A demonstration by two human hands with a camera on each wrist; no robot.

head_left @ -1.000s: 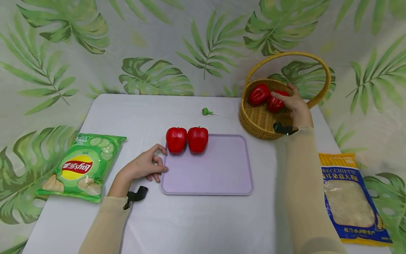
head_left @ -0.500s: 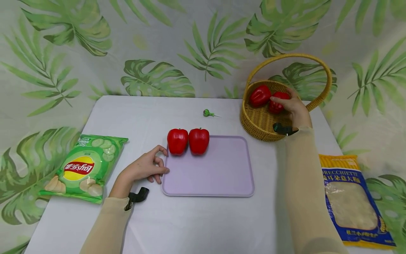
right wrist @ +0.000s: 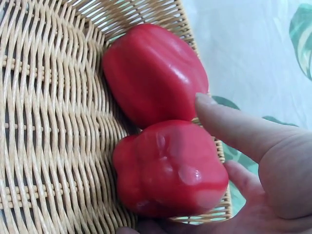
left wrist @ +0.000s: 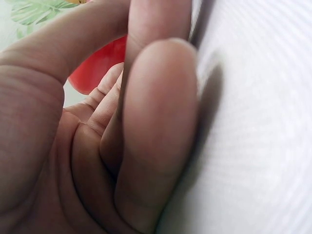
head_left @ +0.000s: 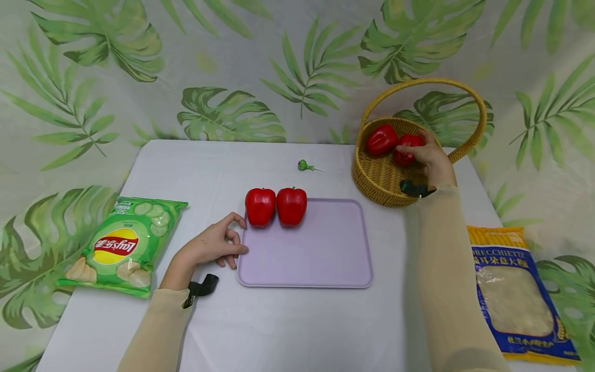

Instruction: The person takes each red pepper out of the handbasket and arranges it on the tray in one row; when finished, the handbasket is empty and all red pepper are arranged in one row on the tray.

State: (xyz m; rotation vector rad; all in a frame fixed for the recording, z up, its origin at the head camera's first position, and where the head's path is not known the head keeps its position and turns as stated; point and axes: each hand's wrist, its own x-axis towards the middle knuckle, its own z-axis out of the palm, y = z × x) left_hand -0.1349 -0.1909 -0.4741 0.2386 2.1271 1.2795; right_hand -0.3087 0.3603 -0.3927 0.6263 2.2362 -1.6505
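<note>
In the head view my right hand point(head_left: 433, 156) reaches into a wicker basket point(head_left: 372, 187) and grips a red bell pepper point(head_left: 403, 159) between thumb and fingers. The right wrist view shows that bell pepper point(right wrist: 168, 170) bottom-up, with the thumb over one side and fingertips partly hidden below it. Against it lies a second red bell pepper point(head_left: 381, 140). My left hand point(head_left: 211, 244) holds the left rim of a lilac tray point(head_left: 307, 258), thumb on the edge, other fingers curled. Two more bell peppers, one left point(head_left: 260, 207) and one right point(head_left: 291, 207), stand side by side on the tray's far left corner.
A green wrapped lollipop point(head_left: 304, 165) lies behind the tray. The green chip bag point(head_left: 123, 245) is at the left, and a blue and yellow pasta bag point(head_left: 516, 299) lies at the right edge. The basket's tall handle point(head_left: 481, 121) arches over the right hand's area.
The right thumb has come down onto the bell pepper in the basket. My left hand keeps its place at the tray; the whole head view has shifted slightly.
</note>
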